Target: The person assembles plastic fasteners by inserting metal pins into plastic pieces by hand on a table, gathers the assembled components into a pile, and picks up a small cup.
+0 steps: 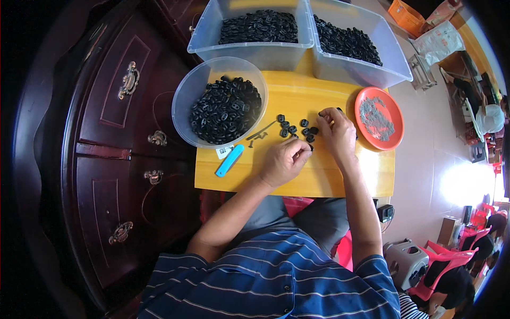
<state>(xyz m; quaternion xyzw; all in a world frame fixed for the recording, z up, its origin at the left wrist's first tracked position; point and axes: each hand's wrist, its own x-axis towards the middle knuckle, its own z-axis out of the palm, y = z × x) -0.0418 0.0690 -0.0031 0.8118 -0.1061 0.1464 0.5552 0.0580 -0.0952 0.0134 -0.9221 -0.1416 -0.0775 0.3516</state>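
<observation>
My left hand (285,161) is closed in a pinch over the yellow table (234,183), with a small black plastic piece (311,148) at its fingertips. To its right, my right hand (338,133) has its fingers drawn together; whatever they hold is too small to make out. Between and beyond the hands lie several loose black two-holed pieces (285,125). A round orange-red plate (399,118) with fine grey metal bits (378,121) stands just right of my right hand.
At the table's left, a clear round tub (183,125) holds many black two-holed pieces. Two clear bins (255,53) with more black parts stand at the back. A blue-handled folding knife (230,160) and dark thin strips (260,131) lie near my left hand. Dark wooden cabinets (114,133) flank the left.
</observation>
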